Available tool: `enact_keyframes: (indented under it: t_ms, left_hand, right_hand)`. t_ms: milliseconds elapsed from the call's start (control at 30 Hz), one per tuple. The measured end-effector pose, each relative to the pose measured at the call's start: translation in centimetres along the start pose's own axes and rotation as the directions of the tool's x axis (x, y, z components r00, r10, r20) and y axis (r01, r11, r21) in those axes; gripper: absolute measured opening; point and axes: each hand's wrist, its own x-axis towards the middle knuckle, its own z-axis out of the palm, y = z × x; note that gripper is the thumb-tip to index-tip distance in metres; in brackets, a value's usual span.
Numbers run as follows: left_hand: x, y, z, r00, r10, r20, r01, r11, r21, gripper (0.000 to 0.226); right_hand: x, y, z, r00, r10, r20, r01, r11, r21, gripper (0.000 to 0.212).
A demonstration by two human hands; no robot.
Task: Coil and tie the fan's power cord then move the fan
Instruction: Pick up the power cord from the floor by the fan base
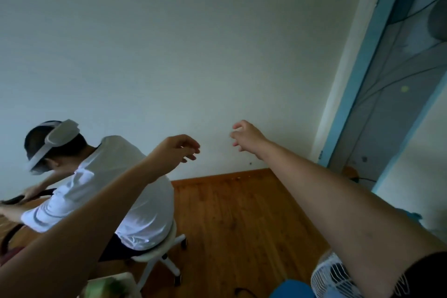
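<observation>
Far left: a second person [96, 189] in a white shirt, seated on a white wheeled stool [157, 259], bent forward. Centre: left hand [175, 150] raised against the wall [169, 55], grip loosely spread, empty; right hand [246, 136] beside it, apart, fingers likewise spread, holding nothing. Lower right: white fan [331, 276] on the wooden floor [242, 213], partly hidden under the right forearm.
</observation>
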Motion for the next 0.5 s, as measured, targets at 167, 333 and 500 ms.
enact_keyframes:
  t_ms: [167, 333, 500]
  left_hand:
    - [6.2, -2.1, 0.1, 0.994, -0.067, -0.083, 0.055, 0.989, -0.138, 0.023]
    - [15.7, 0.3, 4.0, 0.999, -0.034, 0.029, 0.039, 0.981, -0.189, 0.022]
    - [25.3, 4.7, 12.2, 0.968, 0.132, 0.213, -0.076, 0.964, -0.254, 0.022]
  right_hand:
    - [6.5, -0.6, 0.4, 0.990, 0.037, -0.138, -0.010, 0.982, 0.186, 0.034]
    - [10.9, 1.6, -2.3, 0.967, 0.082, -0.243, -0.031, 0.978, 0.209, 0.033]
    - [14.4, 4.9, -7.8, 0.870, 0.157, -0.468, -0.064, 0.976, 0.209, 0.031]
